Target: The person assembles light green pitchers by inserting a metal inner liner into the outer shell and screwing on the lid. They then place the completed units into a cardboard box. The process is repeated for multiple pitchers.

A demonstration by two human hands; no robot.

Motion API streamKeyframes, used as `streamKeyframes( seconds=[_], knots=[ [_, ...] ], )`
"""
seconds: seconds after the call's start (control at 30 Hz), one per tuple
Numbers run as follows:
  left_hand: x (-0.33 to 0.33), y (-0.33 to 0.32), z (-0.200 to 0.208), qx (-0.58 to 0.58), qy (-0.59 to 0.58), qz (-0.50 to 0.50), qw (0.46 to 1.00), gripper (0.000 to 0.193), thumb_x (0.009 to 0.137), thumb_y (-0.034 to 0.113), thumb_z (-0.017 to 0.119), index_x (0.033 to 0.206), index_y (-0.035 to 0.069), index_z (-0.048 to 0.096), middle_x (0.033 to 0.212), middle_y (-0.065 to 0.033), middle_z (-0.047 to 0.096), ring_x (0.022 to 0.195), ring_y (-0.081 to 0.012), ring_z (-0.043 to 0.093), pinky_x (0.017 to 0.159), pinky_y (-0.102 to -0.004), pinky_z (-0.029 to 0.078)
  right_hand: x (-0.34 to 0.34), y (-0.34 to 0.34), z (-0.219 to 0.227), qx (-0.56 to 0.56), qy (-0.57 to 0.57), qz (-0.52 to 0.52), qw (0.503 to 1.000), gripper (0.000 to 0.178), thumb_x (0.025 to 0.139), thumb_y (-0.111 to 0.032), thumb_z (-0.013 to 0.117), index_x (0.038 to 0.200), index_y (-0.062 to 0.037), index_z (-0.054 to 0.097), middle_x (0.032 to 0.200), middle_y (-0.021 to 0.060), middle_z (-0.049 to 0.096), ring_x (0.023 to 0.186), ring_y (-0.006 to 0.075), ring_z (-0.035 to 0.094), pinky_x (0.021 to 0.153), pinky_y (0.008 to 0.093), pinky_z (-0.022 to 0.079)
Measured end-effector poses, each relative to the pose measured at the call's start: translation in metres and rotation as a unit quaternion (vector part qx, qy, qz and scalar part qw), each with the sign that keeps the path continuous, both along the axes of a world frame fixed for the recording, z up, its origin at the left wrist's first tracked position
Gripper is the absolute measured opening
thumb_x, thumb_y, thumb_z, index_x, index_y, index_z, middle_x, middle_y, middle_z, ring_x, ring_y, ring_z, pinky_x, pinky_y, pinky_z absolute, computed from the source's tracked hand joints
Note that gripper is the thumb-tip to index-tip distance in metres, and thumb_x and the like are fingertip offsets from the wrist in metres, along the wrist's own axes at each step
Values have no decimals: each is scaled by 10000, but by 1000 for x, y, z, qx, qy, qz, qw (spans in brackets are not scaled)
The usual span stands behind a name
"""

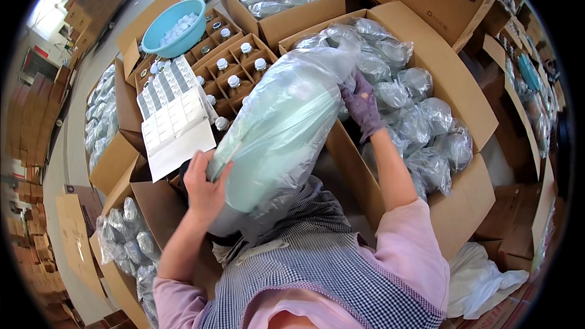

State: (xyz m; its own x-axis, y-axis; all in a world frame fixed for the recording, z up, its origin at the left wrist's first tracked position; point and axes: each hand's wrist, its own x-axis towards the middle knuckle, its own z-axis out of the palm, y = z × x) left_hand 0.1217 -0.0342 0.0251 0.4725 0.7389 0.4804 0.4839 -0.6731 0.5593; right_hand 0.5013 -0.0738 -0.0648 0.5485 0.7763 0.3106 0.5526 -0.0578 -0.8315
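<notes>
Across the middle, in front of my body, lies a large clear plastic bag (286, 116) with something pale green inside; the kind cannot be made out through the film. My left hand (206, 183) is closed on the bag's near left edge. At the bag's far right end, my right hand (364, 108), in a thin purple-grey glove, grips the gathered film. Just beyond that hand, clear-wrapped rounded items (420, 119) fill an open carton (460, 73). Sheets of labels (177, 113) rest on a divided carton of white-capped bottles (234, 82), left of the bag.
A light blue basin (190, 41) of small white pieces stands on the divided carton. Another open carton (292, 24) of wrapped items is at the back. More wrapped items (131, 237) fill a carton at lower left. White cloth or film (484, 280) lies at lower right.
</notes>
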Motion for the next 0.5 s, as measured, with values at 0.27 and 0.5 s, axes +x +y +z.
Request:
streamKeyframes(
  seconds=[0.27,0.5],
  knots=[
    [121,70,88,87,115,-145,979,321,791,143,777,1040,-16,652,917,-149,633,846,-323,633,763,-369,495,14,-60,12,39,-268,-127,954,761,727,70,592,1444,-6,347,1481,247,364,1347,431,375,1108,490,356],
    [275,89,83,322,191,-414,830,225,739,91,695,957,51,652,926,-81,608,907,-255,626,748,-368,508,8,-111,-28,-388,-253,-99,881,476,916,-407,559,1227,-49,604,1298,179,547,1206,338,509,988,449,440]
  ],
)
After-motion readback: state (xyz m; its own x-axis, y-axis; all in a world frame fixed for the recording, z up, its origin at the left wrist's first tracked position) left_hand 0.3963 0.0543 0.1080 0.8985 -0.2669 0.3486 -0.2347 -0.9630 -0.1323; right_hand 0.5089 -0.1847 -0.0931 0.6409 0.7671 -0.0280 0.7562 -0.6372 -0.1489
